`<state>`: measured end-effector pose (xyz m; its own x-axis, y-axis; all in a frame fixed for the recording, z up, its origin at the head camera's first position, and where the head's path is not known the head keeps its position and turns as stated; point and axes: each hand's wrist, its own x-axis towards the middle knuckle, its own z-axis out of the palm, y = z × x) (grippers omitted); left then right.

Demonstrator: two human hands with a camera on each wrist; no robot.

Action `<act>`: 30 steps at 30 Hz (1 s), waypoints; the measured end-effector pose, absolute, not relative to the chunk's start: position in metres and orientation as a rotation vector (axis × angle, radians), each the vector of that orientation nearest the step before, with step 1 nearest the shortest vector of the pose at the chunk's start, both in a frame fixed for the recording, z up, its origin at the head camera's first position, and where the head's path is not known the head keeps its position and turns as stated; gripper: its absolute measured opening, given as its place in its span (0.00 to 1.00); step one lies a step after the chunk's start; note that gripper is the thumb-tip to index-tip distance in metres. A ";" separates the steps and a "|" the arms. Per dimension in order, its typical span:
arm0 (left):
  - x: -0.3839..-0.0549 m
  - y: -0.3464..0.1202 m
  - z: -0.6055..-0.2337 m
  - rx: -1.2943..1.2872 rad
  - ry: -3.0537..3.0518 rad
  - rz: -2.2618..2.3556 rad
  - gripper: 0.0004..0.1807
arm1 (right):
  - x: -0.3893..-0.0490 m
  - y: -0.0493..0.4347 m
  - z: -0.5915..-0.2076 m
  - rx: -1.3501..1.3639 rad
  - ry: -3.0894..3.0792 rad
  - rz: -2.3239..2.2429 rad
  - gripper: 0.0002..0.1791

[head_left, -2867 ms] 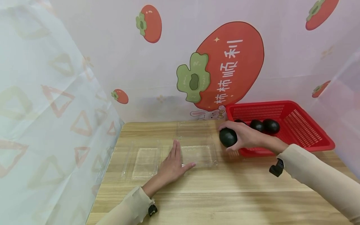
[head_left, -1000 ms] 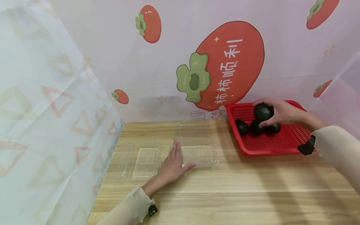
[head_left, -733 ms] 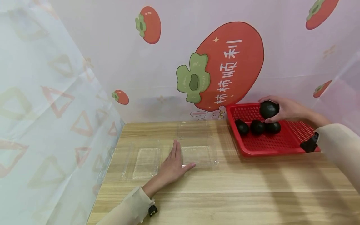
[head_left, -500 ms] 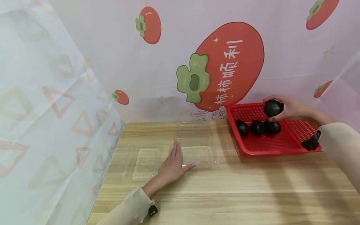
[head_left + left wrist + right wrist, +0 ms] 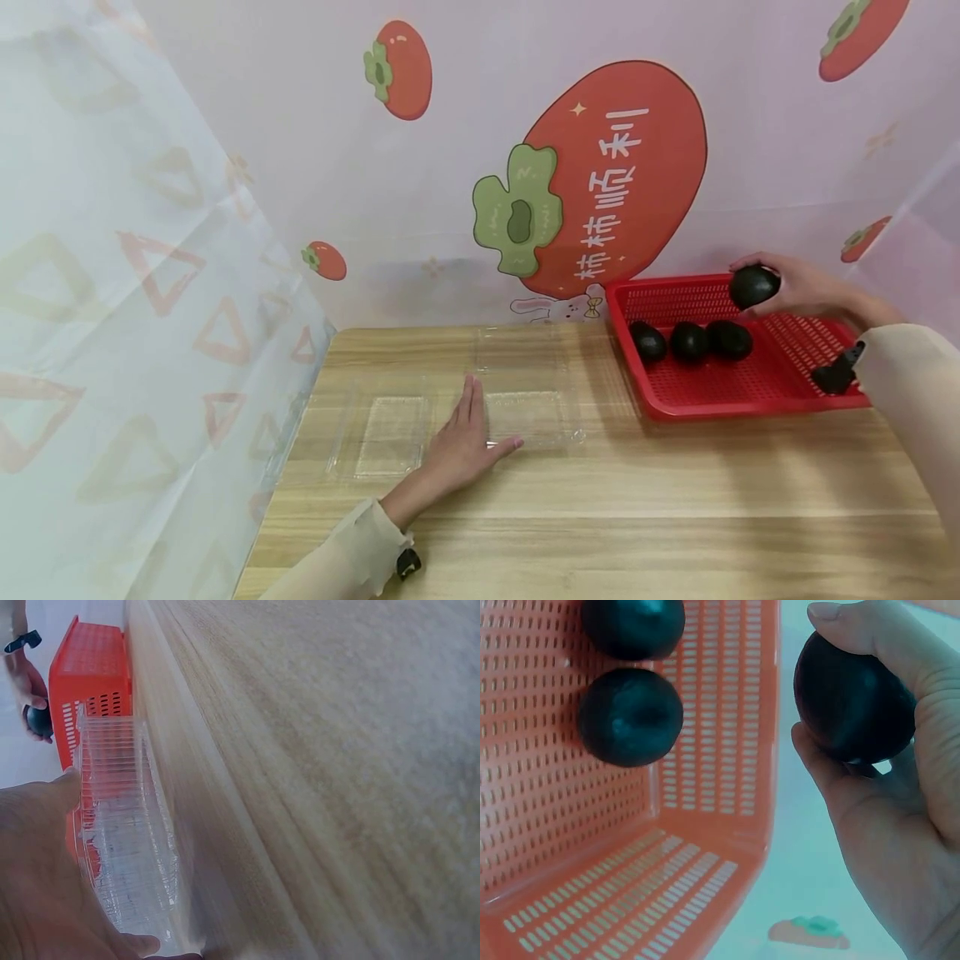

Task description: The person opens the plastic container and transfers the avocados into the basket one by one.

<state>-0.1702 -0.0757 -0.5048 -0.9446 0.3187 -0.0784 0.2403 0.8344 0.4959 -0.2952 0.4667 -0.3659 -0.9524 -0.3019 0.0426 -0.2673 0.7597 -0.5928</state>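
Note:
My right hand grips a dark avocado above the back of the red basket. Seen from the right wrist, that avocado sits between thumb and fingers, outside the basket rim. Inside the basket lie three more dark avocados in a row along its left part. My left hand has its fingers straight, lying against the left side of a clear plastic container, with the thumb spread along the near edge. From the left wrist, the container stands between this hand and the basket.
Another clear plastic container lies left of my left hand. A transparent lid-like part stands behind the middle container. A printed wall sheet closes off the wooden table at the back, with sheets at both sides.
Over the frames, my right hand carries the avocado from beside the middle container to the right, over the basket, and further towards its back right. My left hand stays put.

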 end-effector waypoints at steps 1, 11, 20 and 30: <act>-0.170 -0.076 -0.505 0.441 2.857 0.739 0.66 | -0.295 0.469 -0.367 -0.452 2.895 -0.956 0.37; -0.171 -0.076 -0.506 0.443 2.863 0.729 0.67 | -0.294 0.490 -0.371 -0.321 2.828 -0.879 0.38; -0.171 -0.076 -0.507 0.447 2.870 0.719 0.66 | -0.293 0.509 -0.380 -0.237 2.725 -0.813 0.42; -0.171 -0.075 -0.506 0.444 2.862 0.693 0.66 | -0.291 0.515 -0.393 -0.196 2.639 -0.824 0.43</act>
